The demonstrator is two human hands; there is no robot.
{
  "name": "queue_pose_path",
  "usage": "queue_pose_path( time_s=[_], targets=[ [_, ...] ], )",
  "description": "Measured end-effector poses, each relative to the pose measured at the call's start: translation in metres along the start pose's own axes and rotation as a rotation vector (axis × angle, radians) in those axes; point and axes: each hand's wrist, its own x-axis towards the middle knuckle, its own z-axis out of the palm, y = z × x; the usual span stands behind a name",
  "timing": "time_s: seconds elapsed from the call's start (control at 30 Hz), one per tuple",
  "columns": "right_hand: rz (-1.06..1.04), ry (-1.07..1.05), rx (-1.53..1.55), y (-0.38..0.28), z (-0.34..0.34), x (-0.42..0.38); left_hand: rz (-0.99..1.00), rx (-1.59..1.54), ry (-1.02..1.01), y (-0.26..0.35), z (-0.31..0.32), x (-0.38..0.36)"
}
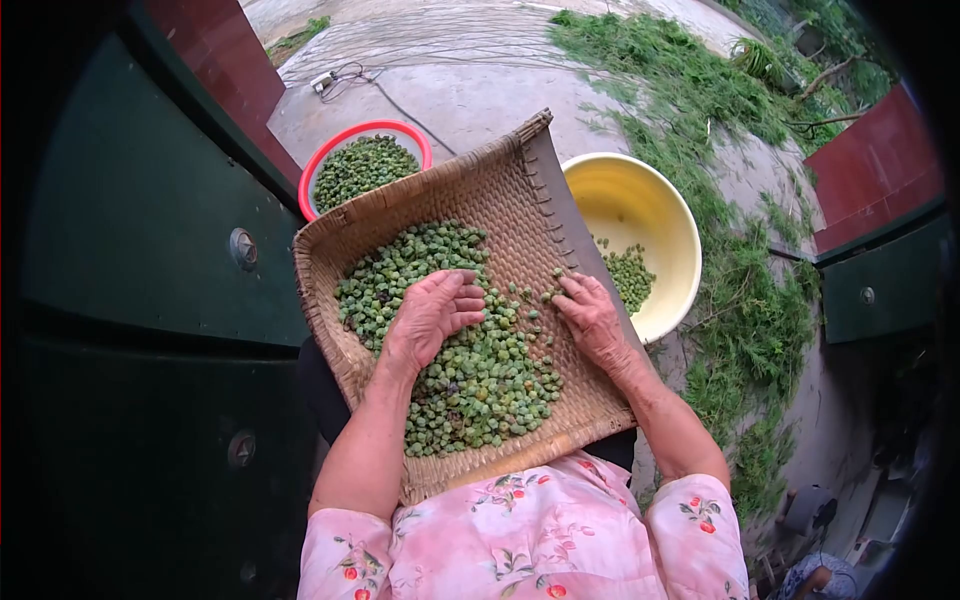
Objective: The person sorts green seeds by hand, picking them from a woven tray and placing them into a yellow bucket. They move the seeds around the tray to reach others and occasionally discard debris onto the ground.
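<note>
A woven winnowing basket (515, 200) rests tilted on the lap, holding many small green round fruits (480, 385) with ribbed-looking skins, a few of them dark or yellowish. Over the upper part of the pile is my left hand (437, 312), its fingers loosely stretched toward the right and touching the fruits. Near the basket's right edge, my right hand (592, 320) has its fingers bent together, with a small green fruit (558, 272) at the fingertips. A few loose fruits lie on the bare weave between both hands.
Behind the basket stands a red-rimmed basin (425, 146) full of similar green fruits. A yellow basin (675, 215), partly hidden by the basket, holds a smaller heap. Cut green branches (745, 330) cover the ground at right. Dark green doors (150, 220) flank me; a cable (405, 110) lies ahead.
</note>
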Motion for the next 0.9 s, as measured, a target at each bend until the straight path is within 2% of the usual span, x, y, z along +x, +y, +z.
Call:
queue_pose_path(
  time_s=[0.1,0.2,0.3,0.33,0.47,0.57,0.67,0.77,0.9],
  targets=[
    [0.084,0.084,0.068,-0.004,0.008,0.011,0.004,0.017,-0.001,-0.001,-0.001,0.001],
    [0.081,0.138,0.076,-0.019,0.023,0.029,0.007,0.031,0.003,-0.002,-0.001,0.001],
    [0.159,-0.095,-0.072,-0.020,0.040,0.036,0.002,0.016,0.008,0.000,0.000,0.000],
    [0.199,-0.103,-0.066,-0.018,0.041,0.039,-0.003,0.007,0.008,0.000,0.000,0.000],
    [0.294,0.078,-0.082,-0.018,0.030,0.046,-0.002,0.009,-0.001,-0.002,-0.003,0.002],
    [0.183,0.167,-0.035,-0.021,0.030,0.040,-0.002,0.020,0.001,-0.001,-0.002,0.002],
    [0.300,0.234,-0.088,-0.012,0.039,0.038,-0.003,0.019,-0.006,-0.001,-0.003,0.002],
    [0.422,0.353,0.002,0.009,0.034,0.036,-0.004,0.018,0.001,-0.001,-0.004,0.002],
    [0.392,0.239,0.012,0.010,0.030,0.035,-0.005,0.034,0.002,-0.002,-0.003,0.003]
  ],
)
